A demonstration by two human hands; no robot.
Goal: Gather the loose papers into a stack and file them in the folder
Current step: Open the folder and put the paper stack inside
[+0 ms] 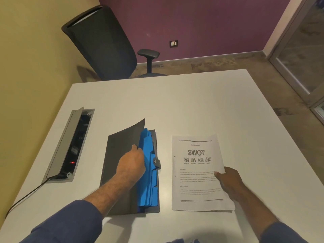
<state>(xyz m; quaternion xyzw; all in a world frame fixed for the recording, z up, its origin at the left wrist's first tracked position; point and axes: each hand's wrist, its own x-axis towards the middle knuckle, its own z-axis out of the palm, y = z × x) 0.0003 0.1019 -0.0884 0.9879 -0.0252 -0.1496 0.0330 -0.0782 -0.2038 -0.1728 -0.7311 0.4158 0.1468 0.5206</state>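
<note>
A dark grey folder (115, 165) lies on the white table (175, 106), its front cover lifted to the left. Blue tabbed dividers (149, 174) show inside, and a small clasp (157, 163) sits on its right edge. My left hand (131, 163) grips the lifted cover at its edge, thumb on top and fingers hidden underneath. To the right, a stack of white papers (196, 172) with "SWOT" printed on the top sheet is gathered with even edges. My right hand (229, 181) holds the stack at its right edge, thumb on the top sheet.
An open cable box (70, 146) with a red light is set into the table at the left, and a black cable (22, 199) runs from it. A black office chair (105, 42) stands beyond the far edge. A glass door (301, 55) is at the right.
</note>
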